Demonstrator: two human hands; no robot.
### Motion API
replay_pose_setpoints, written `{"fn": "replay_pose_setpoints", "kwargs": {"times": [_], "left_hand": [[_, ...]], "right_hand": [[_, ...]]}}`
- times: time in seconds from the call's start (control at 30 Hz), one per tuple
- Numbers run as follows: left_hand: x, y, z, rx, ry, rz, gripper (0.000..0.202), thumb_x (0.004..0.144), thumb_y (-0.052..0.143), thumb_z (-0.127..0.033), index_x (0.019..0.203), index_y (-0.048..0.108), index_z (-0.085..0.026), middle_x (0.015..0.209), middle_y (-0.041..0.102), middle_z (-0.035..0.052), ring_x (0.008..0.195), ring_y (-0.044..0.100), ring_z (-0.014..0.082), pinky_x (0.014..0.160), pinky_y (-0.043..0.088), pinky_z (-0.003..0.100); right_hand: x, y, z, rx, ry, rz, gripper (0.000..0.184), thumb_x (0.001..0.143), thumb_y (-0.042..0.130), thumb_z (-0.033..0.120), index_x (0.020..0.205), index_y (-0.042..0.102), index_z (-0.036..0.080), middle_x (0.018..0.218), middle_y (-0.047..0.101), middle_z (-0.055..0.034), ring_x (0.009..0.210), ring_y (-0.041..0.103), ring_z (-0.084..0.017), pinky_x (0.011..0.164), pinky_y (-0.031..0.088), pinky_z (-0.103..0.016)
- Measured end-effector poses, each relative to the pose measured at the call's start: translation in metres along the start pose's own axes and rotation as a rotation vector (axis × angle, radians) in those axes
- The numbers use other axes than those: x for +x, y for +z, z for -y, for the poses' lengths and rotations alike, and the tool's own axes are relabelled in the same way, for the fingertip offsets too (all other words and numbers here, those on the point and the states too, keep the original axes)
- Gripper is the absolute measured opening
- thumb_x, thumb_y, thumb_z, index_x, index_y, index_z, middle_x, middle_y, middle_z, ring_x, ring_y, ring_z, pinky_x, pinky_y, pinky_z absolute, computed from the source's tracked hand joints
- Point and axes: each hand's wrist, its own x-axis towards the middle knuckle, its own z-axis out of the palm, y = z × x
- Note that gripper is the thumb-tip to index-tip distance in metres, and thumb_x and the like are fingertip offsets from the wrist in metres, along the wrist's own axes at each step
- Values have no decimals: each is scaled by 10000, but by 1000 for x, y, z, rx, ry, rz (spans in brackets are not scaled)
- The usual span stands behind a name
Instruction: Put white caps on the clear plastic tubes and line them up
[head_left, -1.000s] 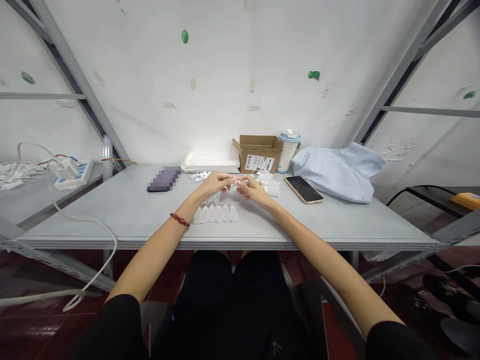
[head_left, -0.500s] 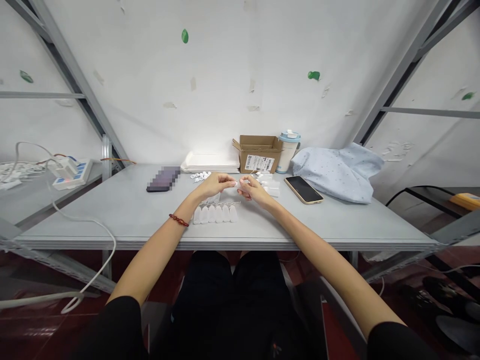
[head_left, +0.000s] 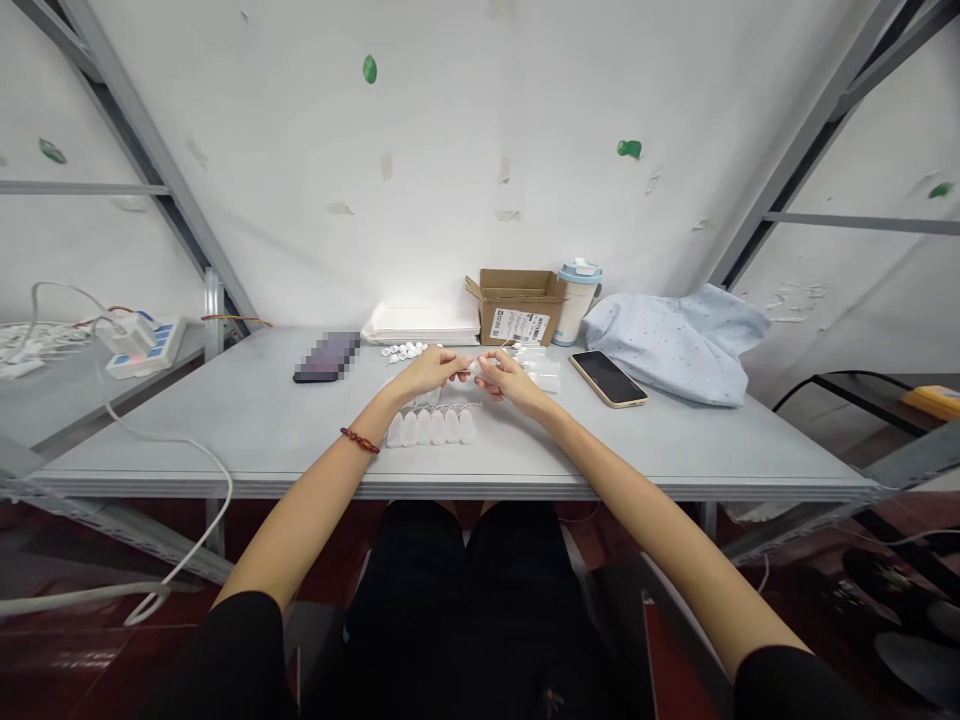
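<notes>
My left hand (head_left: 433,370) and my right hand (head_left: 508,376) meet above the middle of the table, fingertips close together. Each is closed in a pinch around something small and whitish between them, too small to name. Below my left hand lies a row of several translucent white, rounded tab-like pieces (head_left: 430,428) with thin strings at their tops. Behind that hand is a cluster of small white pieces (head_left: 403,351). Clear and white pieces (head_left: 546,374) lie just beyond my right hand, partly hidden by it.
At the back stand a stack of white sheets (head_left: 424,325), an open cardboard box (head_left: 520,300) and a lidded cup (head_left: 576,305). A phone (head_left: 607,379) and a pale blue cloth (head_left: 675,345) lie to the right. Another phone (head_left: 327,358) lies left; a power strip (head_left: 146,350) sits farther left.
Both hands stay in nearly the same place. Their fingertips have shifted slightly around the small whitish thing. The objects on the table have not moved.
</notes>
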Motion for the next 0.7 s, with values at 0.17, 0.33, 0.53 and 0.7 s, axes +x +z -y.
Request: {"fn": "replay_pose_setpoints", "kwargs": {"times": [0.17, 0.33, 0.53, 0.7], "left_hand": [[-4, -5, -5, 28, 42, 37, 420, 756, 601, -534, 848, 717, -140, 807, 688, 62, 665, 535, 138, 587, 416, 248], [-7, -7, -8, -7, 82, 70, 376, 761, 628, -474, 959, 724, -169, 885, 698, 55, 776, 571, 161, 654, 444, 258], [-3, -4, -3, -23, 8, 40, 369, 775, 601, -493, 805, 704, -140, 805, 682, 66, 749, 579, 165, 592, 450, 249], [-1, -2, -1, -48, -23, 58, 404, 768, 599, -519, 684, 660, -129, 716, 659, 70, 660, 558, 144, 546, 433, 242]], "right_hand": [[-1, 0, 0, 0, 3, 3, 393, 793, 574, 555, 905, 378, 234, 611, 519, 72, 434, 302, -50, 424, 234, -184], [0, 0, -1, -1, 11, 9, 411, 781, 584, 564, 911, 378, 233, 604, 518, 74, 425, 304, -50, 416, 229, -185], [-1, 1, 1, -15, 7, 22, 399, 791, 569, 564, 913, 388, 231, 599, 514, 75, 420, 305, -52, 410, 232, -185], [-1, 3, 1, -35, -9, 13, 387, 808, 546, 564, 922, 406, 222, 644, 539, 53, 444, 348, -58, 416, 273, -190]]}}
